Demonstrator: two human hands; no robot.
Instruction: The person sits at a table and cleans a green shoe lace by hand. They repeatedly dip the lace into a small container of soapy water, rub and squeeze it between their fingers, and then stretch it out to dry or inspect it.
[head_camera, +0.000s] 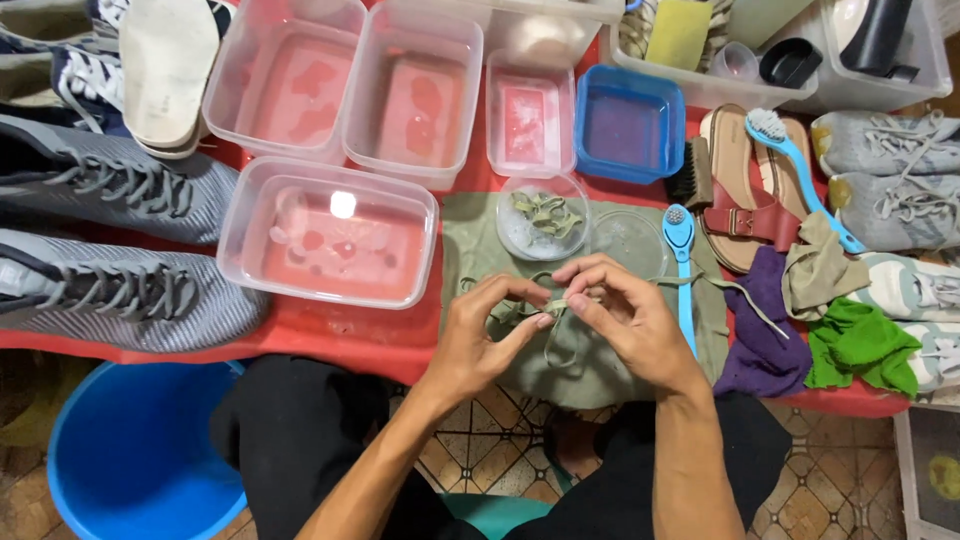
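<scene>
Both hands meet over an olive-green cloth (470, 240) spread on the red table (340, 335). My left hand (480, 335) and my right hand (625, 315) pinch the same pale green shoelace (555, 330), whose loose end trails right toward the cloths. Just beyond the fingers stands a small round clear tub (542, 218) with another bundled lace in it. A light blue brush (681, 262) lies beside my right hand.
Several clear plastic tubs (328, 232) of water and a blue tub (628, 125) stand behind. Grey sneakers (100, 290) lie at left; red sandals (738, 200), grey shoes (885, 175), purple cloth (765, 330) and green cloth (860, 345) at right. A blue bucket (130, 450) sits below left.
</scene>
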